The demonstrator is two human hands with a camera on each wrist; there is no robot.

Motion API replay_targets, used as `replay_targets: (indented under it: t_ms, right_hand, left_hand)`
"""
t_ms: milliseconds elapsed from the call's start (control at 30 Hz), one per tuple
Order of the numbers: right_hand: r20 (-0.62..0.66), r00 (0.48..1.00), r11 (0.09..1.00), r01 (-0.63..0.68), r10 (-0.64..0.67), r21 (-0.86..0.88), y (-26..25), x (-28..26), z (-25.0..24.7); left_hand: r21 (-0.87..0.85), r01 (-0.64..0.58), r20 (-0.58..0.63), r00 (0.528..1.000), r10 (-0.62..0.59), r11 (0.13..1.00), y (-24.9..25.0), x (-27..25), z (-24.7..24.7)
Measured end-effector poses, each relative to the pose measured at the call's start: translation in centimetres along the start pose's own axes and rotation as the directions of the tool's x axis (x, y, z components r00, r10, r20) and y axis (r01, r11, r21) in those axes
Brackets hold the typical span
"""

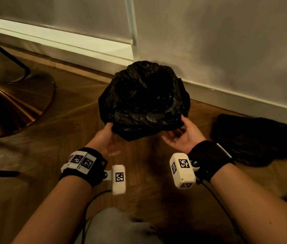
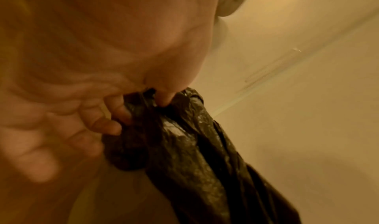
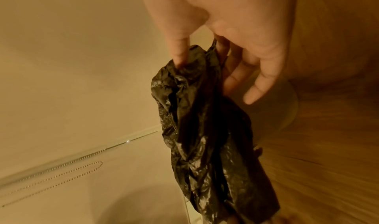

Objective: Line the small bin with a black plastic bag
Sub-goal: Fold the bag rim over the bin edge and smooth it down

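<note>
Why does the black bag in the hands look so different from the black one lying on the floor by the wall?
The black bag is puffed open, while the dark bundle lies flat and crumpled. The left hand and right hand pinch the bag's near edge; nothing touches the bundle. The bag is in the middle; the bundle is off to the right. Both are dark and crinkly.
</note>
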State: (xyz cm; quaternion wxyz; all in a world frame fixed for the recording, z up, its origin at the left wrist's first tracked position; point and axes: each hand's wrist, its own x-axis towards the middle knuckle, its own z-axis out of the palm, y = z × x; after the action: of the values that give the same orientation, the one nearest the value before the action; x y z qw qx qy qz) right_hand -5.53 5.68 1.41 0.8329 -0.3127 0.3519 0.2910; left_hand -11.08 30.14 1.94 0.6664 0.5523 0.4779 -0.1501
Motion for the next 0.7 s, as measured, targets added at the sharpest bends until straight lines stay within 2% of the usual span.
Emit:
replay_targets:
  t_ms: [67, 100, 167, 233, 333, 400, 467, 567, 633, 667, 700]
  right_hand:
    - [-0.031, 0.999, 1.000, 0.016, -0.016, 0.022, 0.2, 0.2, 0.1]
    - [-0.038, 0.999, 0.999, 0.024, -0.022, 0.047, 0.4, 0.2, 0.4]
    - [-0.045, 0.998, 0.996, 0.041, -0.037, 0.083, 0.6, 0.1, 0.6]
    - [-0.041, 0.998, 0.998, 0.042, -0.041, 0.040, 1.3, -0.5, 1.0]
    - [-0.106, 0.984, 0.984, 0.130, -0.143, -0.122, 2.3, -0.6, 1.5]
    - [-0.195, 0.918, 0.913, 0.281, -0.345, -0.295, 2.2, -0.6, 1.6]
    - [-0.152, 0.849, 0.807, 0.404, -0.506, -0.430, 1.4, -0.8, 1.9]
    - [0.011, 0.864, 0.741, 0.437, -0.503, -0.509, 0.3, -0.2, 2.9]
    - [0.005, 0.837, 0.705, 0.465, -0.548, -0.535, -0.7, 0.8, 3.0]
    - [-0.026, 0.820, 0.712, 0.480, -0.571, -0.512, -1.4, 1.4, 2.8]
    - [-0.071, 0.826, 0.750, 0.468, -0.560, -0.467, -2.1, 1.9, 2.4]
  left_hand:
    - [0.060, -0.004, -0.013, 1.000, 0.005, 0.998, 0.6, -0.8, -0.5]
    - [0.062, 0.013, 0.047, 0.999, -0.016, 0.998, 1.0, -1.1, -0.8]
    - [0.051, 0.066, 0.242, 0.967, -0.076, 0.997, 1.6, -1.9, -0.2]
    - [0.001, 0.059, 0.355, 0.933, -0.055, 0.998, 1.5, -3.0, 1.1]
    - [-0.118, -0.022, 0.333, 0.941, 0.061, 0.993, 0.9, -3.4, 2.7]
    - [-0.174, -0.060, 0.304, 0.946, 0.112, 0.983, 0.7, -2.9, 2.8]
    - [-0.220, -0.078, 0.301, 0.943, 0.144, 0.972, 0.5, -2.4, 2.6]
    - [-0.271, -0.100, 0.321, 0.928, 0.188, 0.957, 0.2, -2.1, 2.7]
    - [-0.297, -0.110, 0.320, 0.924, 0.207, 0.949, 0.1, -1.8, 2.5]
    - [-0.313, -0.107, 0.313, 0.927, 0.208, 0.944, 0.1, -1.7, 2.3]
    - [-0.335, -0.097, 0.304, 0.930, 0.205, 0.937, 0.0, -1.5, 2.0]
